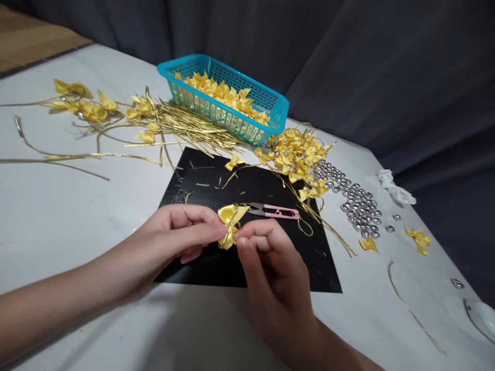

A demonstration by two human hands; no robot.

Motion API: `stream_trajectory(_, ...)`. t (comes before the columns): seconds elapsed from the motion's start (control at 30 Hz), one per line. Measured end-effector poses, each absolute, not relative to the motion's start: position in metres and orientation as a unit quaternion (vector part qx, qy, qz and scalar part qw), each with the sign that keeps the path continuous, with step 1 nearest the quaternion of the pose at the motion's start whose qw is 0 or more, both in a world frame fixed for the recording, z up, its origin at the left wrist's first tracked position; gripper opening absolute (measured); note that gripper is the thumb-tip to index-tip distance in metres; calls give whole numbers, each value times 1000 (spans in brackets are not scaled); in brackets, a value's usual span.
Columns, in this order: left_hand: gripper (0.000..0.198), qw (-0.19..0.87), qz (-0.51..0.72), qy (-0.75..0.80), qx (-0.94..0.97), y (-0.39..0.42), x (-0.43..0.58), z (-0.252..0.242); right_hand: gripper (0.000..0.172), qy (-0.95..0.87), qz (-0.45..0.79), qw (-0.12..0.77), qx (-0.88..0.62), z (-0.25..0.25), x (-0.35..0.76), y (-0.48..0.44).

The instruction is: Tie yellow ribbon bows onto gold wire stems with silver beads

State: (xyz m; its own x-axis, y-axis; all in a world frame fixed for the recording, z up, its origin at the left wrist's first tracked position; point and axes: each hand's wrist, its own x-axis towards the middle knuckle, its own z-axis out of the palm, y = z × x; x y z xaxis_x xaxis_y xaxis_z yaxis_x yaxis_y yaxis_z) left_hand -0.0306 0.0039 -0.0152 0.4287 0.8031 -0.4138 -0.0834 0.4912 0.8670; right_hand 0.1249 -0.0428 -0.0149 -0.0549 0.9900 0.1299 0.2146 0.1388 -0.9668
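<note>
Bow-and-wire work, mid-step by our reading. Our left hand (181, 232) pinches a yellow ribbon bow (231, 215) between thumb and forefinger, from the bow's left side. Our right hand (270, 268) has its fingertips pressed together on a thin gold wire (227, 239) at the bow's lower edge.

The wire loops across the bow's middle (we judge it part-wound, not yet tied off; the ends are too fine to trace). The bow sits between the two hands, touching both, over the black mat (320, 273).

Another turn of wire calls for a steady left pinch, so the bow does not twist, and a snug pull from the right.

Pink snips (276, 210) lie on the mat just beyond the bow, untouched. A blue basket (232, 117) of bows stands farther back, with silver beads (356, 203) to the right.
</note>
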Motion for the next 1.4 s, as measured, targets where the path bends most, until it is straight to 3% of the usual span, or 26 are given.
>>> stream_trajectory(0.57, 21, 727, 289, 442, 439, 5, -30, -17, 10, -660, 333, 436, -513, -18, 128, -43)
stream_trajectory(1.1, 20, 769, 270, 411, 408, 8, -31, -14, 18, -482, 560, 448, -503, -9, 127, -36)
stream_trajectory(1.4, 21, 759, 276, 412, 422, 10, -32, -16, 20, -444, 615, 463, -459, -16, 129, -31)
